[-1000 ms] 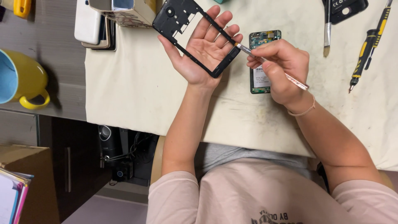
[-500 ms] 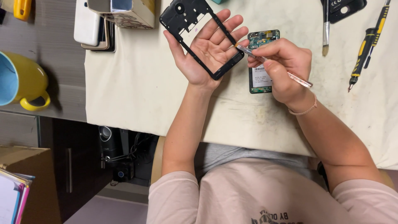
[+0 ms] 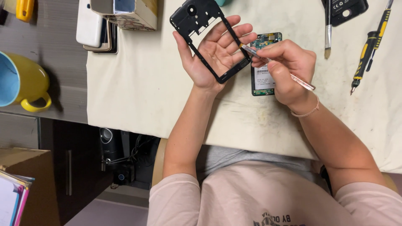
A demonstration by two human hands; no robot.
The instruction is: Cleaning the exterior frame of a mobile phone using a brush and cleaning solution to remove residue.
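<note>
At the left edge of my view a yellow mug [image 3: 21, 81] with a blue inside sits on the grey desk [image 3: 50, 46]. A stack of phones [image 3: 94, 27] lies at the upper left, just beside a cardboard box [image 3: 130, 14]. At the upper right I see a small brush [image 3: 328, 29], a black phone back cover [image 3: 347, 9] and a yellow-and-black screwdriver [image 3: 365, 56] on the cream cloth [image 3: 138, 92]. Folders [image 3: 12, 201] show at lower left.
</note>
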